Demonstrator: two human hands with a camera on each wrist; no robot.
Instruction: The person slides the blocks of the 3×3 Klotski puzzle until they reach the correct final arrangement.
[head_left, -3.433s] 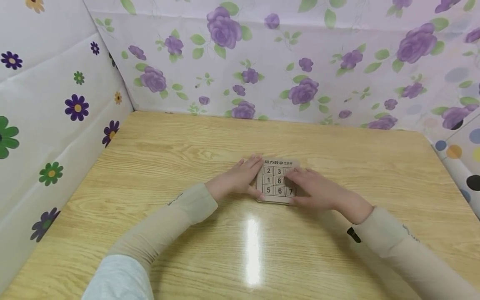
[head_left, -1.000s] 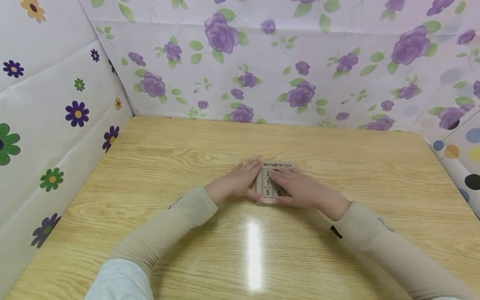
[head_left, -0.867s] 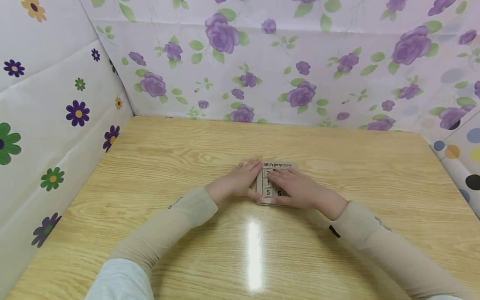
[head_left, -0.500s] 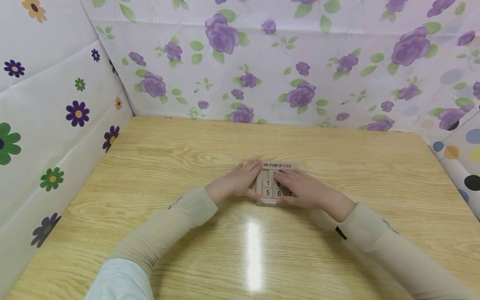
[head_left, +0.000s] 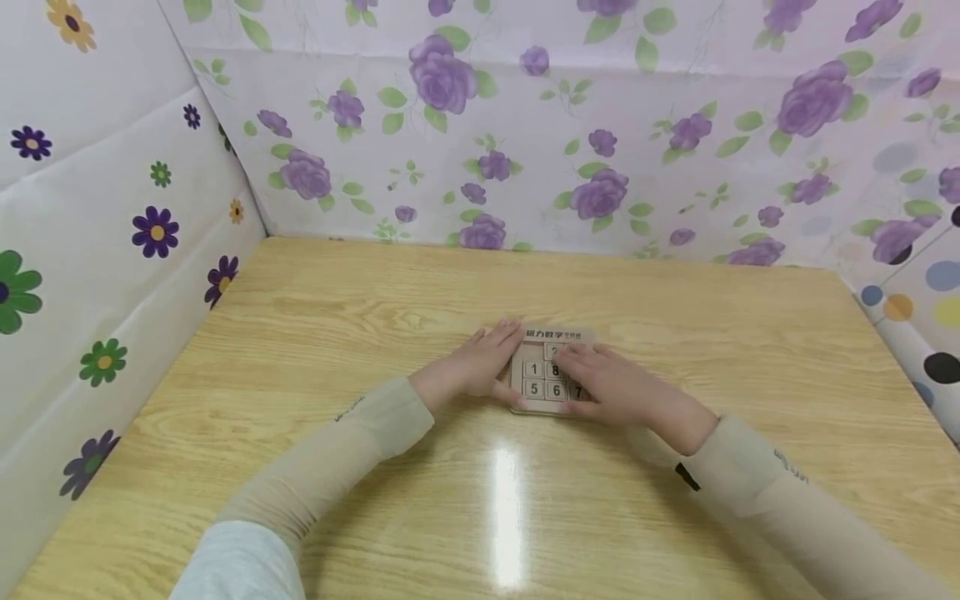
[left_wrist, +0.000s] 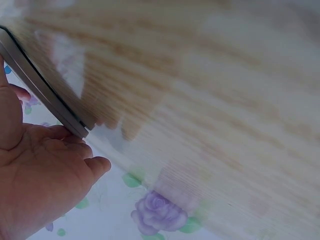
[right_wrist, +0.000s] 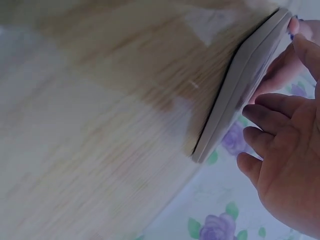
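A square number sliding puzzle (head_left: 542, 407) lies on the wooden table. Its top left slot is bare; the tile 2 sits in the middle of the top row, partly under fingertips. Tiles 1 and 8 show below it, then 5, 6 and 7. My left hand (head_left: 480, 360) holds the puzzle's left side, thumb at the near corner and fingers at the far one. Over the right part of the puzzle, my right hand (head_left: 618, 385) rests straight fingers on the tiles and hides the right column in part. The right wrist view shows these fingers (right_wrist: 265, 120) extended over the puzzle's face.
The light wood table (head_left: 360, 333) spreads around the puzzle, with a bright reflection (head_left: 507, 517) in front. A cloth with purple roses (head_left: 442, 79) hangs along the back edge. A flowered white sheet (head_left: 90, 250) lines the left side.
My right hand has moved left over the puzzle and then back right. The tile 2 has slid from the top left slot to the top middle. My left hand stays in place.
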